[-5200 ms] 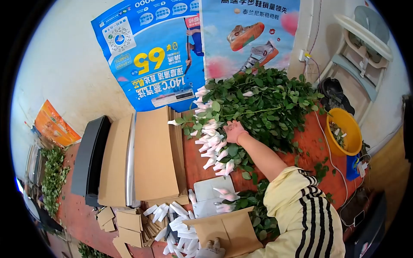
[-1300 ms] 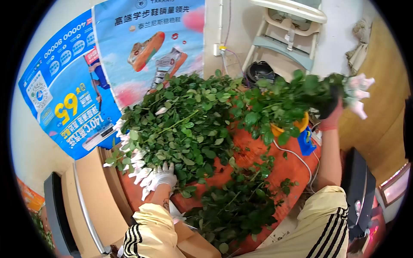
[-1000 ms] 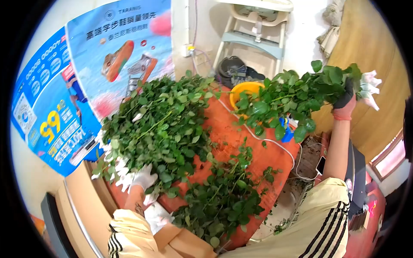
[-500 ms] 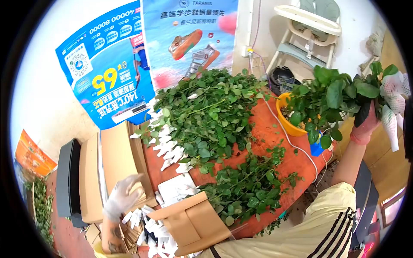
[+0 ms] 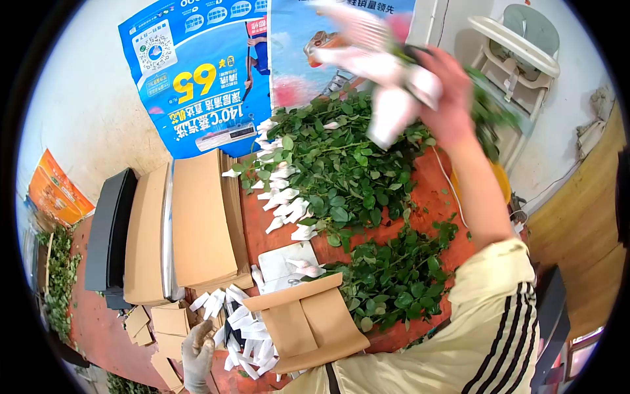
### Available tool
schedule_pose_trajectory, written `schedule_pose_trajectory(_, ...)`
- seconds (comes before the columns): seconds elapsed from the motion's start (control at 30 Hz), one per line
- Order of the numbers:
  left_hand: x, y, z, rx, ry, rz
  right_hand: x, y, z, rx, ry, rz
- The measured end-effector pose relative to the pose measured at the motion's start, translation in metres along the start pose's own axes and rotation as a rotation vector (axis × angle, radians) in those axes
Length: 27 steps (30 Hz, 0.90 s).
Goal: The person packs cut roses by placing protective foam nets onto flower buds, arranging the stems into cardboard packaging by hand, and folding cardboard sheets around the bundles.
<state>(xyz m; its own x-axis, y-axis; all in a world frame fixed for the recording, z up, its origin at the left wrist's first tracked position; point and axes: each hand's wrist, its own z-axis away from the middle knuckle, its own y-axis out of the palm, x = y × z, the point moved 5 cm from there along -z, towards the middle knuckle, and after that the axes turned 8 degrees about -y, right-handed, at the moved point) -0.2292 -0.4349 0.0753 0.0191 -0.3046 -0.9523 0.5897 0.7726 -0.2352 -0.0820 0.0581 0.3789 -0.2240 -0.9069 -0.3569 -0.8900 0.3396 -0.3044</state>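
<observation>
Cream-sleeved, clamps a netted rose bunch (image 5: 395, 110) in the right hand (image 5: 451, 95) near one o'clock, with budded end toward ten, leafy end toward four; holds the left hand (image 5: 198, 354) well apart at seven, beside white bud covers (image 5: 260, 331), grip unclear.

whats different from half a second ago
The right hand, still holding the flower bunch, has swung left from beyond the yellow bucket. The left hand has dropped from in front of the cardboard stack to beside the white pieces. The stack and leafy pile stay put.
</observation>
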Motion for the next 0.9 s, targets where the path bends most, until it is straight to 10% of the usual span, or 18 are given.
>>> schedule_pose_trajectory(0.1, -0.004, -0.001, 0.006, -0.025, 0.003, -0.034, 0.01, 0.128, -0.01, 0.744, 0.07, 0.41)
schedule_pose_trajectory(0.2, 0.023, -0.009, 0.025, -0.065, 0.001, -0.039, 0.081, 0.171, 0.075, 0.521, -0.185, 0.201)
schedule_pose_trajectory(0.27, 0.036, -0.006, 0.044, -0.151, -0.05, 0.128, 0.128, 0.193, 0.144, 1.108, -0.234, -0.262)
schedule_pose_trajectory(0.33, 0.02, 0.005, 0.055, -0.163, -0.095, 0.06, 0.139, 0.226, 0.21, 1.242, -0.097, -0.516)
schedule_pose_trajectory(0.9, 0.074, 0.011, 0.027, -0.129, -0.056, 0.144, 0.13, 0.288, 0.269, 1.473, -0.247, -0.238)
